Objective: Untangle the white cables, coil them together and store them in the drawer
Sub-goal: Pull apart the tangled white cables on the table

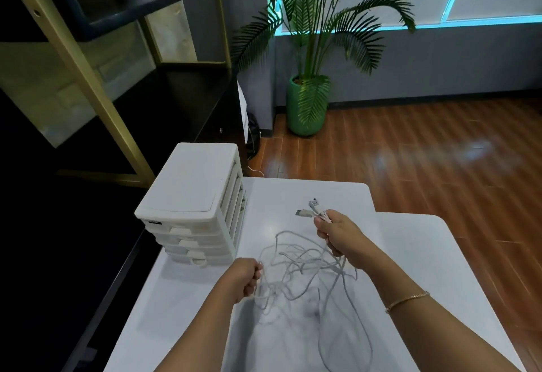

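A loose tangle of white cables (296,266) hangs and lies over the white table (410,254) between my hands. My right hand (337,233) is closed around a bundle of cable ends, with two plugs (308,208) sticking out past its fingers. My left hand (246,279) grips a strand at the tangle's left side. A white drawer unit (193,201) with several shut drawers stands at the table's far left corner, left of the cables.
A dark shelf with gold frame (88,78) rises at the left beside the table. A potted palm in a green pot (306,107) stands on the wooden floor beyond the table. The table's far edge lies just behind the plugs.
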Action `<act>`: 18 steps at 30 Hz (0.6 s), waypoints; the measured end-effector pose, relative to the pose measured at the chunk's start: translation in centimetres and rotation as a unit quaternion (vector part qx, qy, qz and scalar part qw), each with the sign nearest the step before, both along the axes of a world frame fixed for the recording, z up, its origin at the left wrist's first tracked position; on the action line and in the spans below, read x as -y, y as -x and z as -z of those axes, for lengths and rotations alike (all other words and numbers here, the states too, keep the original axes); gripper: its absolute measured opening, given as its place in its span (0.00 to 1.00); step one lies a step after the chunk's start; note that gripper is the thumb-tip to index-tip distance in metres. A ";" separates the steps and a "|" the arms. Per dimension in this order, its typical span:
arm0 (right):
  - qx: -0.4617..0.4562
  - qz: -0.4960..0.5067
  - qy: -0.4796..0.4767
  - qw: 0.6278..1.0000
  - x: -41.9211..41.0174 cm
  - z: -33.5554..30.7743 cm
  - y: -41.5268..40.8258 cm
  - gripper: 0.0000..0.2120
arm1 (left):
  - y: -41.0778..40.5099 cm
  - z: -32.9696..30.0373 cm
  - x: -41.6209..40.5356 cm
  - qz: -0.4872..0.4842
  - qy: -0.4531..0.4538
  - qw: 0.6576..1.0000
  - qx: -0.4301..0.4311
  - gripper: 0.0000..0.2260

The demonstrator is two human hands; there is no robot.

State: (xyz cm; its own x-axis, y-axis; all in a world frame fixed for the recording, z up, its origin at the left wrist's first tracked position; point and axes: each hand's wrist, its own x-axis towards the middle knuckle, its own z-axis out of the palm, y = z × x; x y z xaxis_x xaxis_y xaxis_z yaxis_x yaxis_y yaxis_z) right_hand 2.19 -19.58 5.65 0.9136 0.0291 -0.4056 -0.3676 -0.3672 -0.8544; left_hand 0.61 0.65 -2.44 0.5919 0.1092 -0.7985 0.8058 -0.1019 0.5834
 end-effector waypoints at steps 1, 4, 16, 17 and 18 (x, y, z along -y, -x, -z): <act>0.007 -0.007 -0.002 1.000 0.1 -0.3 0.0 0.12 | -0.1 0.6 -0.2 0.012 -0.049 0.999 0.005 0.12; 0.036 -0.043 -0.002 0.998 0.5 -1.1 0.0 0.11 | -0.6 1.6 -0.3 0.088 -0.200 0.976 0.016 0.13; 0.073 -0.027 -0.053 0.996 -0.2 -2.2 -0.2 0.09 | -1.4 -7.2 5.7 0.151 0.039 0.938 0.311 0.10; 0.080 -0.012 -0.051 0.995 -0.2 -2.4 -0.3 0.09 | -1.1 -7.0 5.8 0.197 0.042 0.932 0.300 0.11; 0.089 0.007 -0.046 0.995 -0.1 -2.7 -0.5 0.09 | -0.8 -6.6 5.8 0.242 0.036 0.924 0.293 0.11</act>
